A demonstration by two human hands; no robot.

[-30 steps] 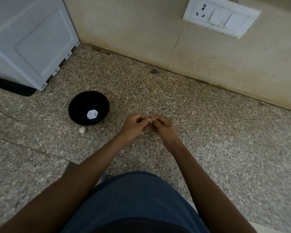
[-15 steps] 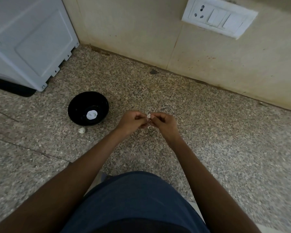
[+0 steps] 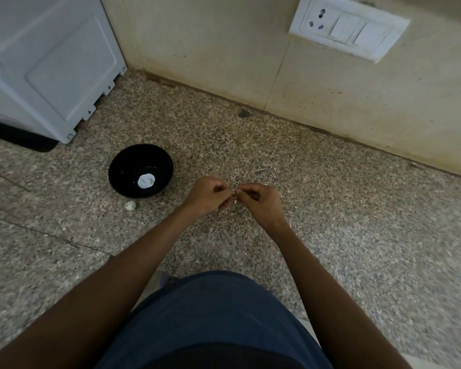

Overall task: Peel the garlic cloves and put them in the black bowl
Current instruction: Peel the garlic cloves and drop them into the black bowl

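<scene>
A speckled granite counter (image 3: pixel 357 235) fills most of the frame, running from the lower left up to a beige tiled wall (image 3: pixel 224 49) across the top. In the upper left corner stands a large white appliance (image 3: pixel 45 65) with a panelled side, a dark strip under its lower edge. In the upper right, a white switch plate (image 3: pixel 349 27) with one socket and several switches is fixed to the wall.

At the bottom centre is the person's blue garment (image 3: pixel 213 315), with both bare forearms reaching up from the lower corners toward the middle of the frame.

Left of centre sits the black bowl (image 3: pixel 123 179), round and upright on the counter, well clear of the hands. On its floor lies one pale white peeled piece (image 3: pixel 146 181). Just below the bowl's lower rim, on the counter, rests a small white garlic piece (image 3: pixel 130 205), near the bowl but not touching it as far as can be seen.

At the centre, the left hand (image 3: pixel 206 194) and right hand (image 3: pixel 258 201) meet fingertip to fingertip above the counter. Both have their fingers curled, pinching a tiny pale garlic clove (image 3: pixel 234 193) between them; only a sliver of it shows between the thumbs and forefingers, so its state of peeling cannot be told.
</scene>
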